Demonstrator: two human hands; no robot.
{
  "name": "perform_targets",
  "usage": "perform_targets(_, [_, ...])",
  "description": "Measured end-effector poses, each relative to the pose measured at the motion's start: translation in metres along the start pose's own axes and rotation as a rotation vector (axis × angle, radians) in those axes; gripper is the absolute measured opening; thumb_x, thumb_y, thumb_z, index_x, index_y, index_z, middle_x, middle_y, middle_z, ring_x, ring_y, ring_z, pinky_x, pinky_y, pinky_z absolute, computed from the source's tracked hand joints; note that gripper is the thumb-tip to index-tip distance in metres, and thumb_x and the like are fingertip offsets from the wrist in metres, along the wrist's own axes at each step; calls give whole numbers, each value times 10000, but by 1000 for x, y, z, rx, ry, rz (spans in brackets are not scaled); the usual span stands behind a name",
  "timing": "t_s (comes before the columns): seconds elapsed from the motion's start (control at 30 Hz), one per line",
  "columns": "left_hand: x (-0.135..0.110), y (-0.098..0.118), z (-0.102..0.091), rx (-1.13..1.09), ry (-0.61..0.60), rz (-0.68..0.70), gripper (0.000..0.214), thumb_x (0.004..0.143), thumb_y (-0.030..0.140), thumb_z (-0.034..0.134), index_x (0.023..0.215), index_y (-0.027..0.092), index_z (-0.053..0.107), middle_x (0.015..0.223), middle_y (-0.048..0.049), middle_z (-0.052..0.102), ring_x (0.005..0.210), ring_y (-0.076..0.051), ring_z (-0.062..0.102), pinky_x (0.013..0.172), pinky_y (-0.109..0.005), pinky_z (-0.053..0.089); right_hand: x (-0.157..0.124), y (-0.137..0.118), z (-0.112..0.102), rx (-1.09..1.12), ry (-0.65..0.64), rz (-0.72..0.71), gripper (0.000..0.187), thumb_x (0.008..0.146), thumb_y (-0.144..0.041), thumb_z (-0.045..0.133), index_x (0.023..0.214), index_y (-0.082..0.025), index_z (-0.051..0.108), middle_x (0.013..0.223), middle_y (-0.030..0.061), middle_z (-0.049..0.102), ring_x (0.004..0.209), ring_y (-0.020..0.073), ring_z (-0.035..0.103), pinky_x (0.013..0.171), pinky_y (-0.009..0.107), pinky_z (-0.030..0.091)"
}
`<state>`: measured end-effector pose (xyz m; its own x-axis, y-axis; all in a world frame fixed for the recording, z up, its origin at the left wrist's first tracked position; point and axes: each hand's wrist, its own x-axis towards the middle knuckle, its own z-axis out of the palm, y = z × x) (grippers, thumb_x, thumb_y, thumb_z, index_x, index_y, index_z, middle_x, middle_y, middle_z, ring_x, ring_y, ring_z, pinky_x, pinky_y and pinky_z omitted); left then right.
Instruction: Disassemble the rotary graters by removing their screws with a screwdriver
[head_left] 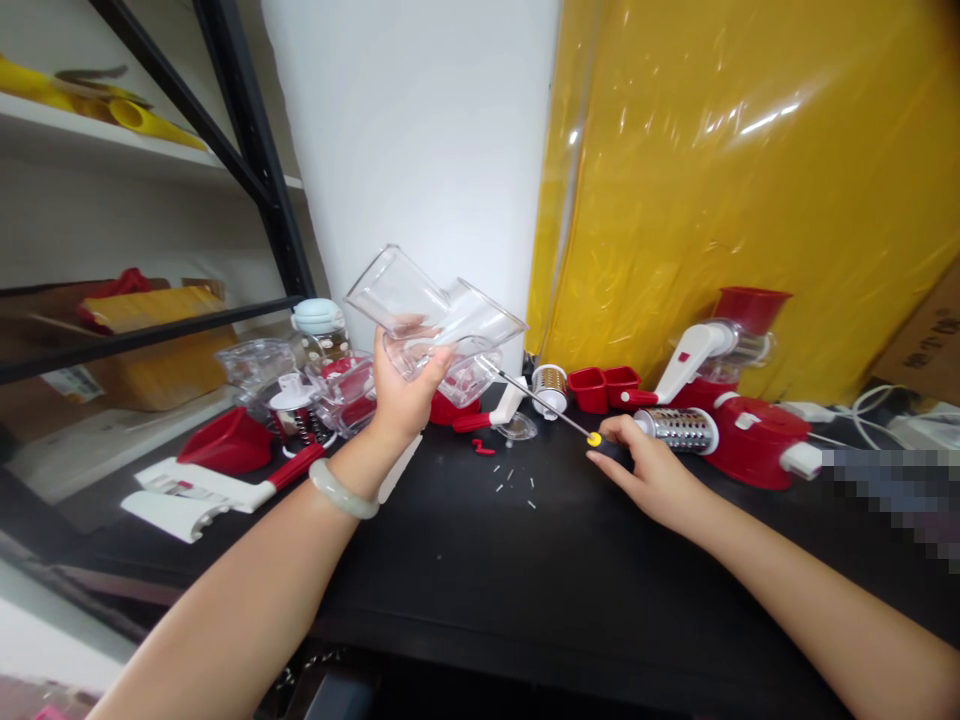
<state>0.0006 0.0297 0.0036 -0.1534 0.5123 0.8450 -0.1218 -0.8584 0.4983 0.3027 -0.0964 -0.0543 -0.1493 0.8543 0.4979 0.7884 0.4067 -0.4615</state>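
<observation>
My left hand [405,395] is raised above the black table [525,580] and is closed round a clear plastic grater housing [435,320], held tilted. My right hand [649,470] grips the yellow-tipped black handle of a screwdriver [551,408]. Its thin metal shaft slants up and left, with the tip at the lower edge of the clear housing. A pale bangle [341,490] sits on my left wrist. Small screws [514,485] lie loose on the table between my hands.
A red and white rotary grater [720,400] with a steel drum stands at the right. Red cups [604,385], a steel drum [550,385], clear and red parts [300,400] and white handles [195,490] lie behind. A shelf rack stands left, yellow sheeting behind.
</observation>
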Motion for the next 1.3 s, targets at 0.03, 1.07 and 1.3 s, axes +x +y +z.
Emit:
perform_targets(0.03, [1,0,0,-1,0,-4,586,689,522,823,1116,219,560,999,-69,658,985,-256,681,908,-441,545,-1,-2,0,5,-10,12,231,932,-438,542,1053,-243,508,997,76,697,922,247,677,827,405,547])
perform_targets(1.07, [5,2,-2,-12,10,32,585,694,531,817,1112,226,544,996,-53,638,920,-232,702,846,-430,600,-3,0,-2,-123,9,-47,333,1001,-370,400,1289,-209,451,1212,144,632,1138,283,624,982,475,498])
perform_targets(1.3, [6,0,-4,21,22,82,578,696,529,817,1103,219,549,1007,-61,621,962,-246,689,842,-412,593,0,15,7,-171,25,-174,247,1005,-332,403,1193,-211,508,1065,136,592,1002,284,621,900,491,531])
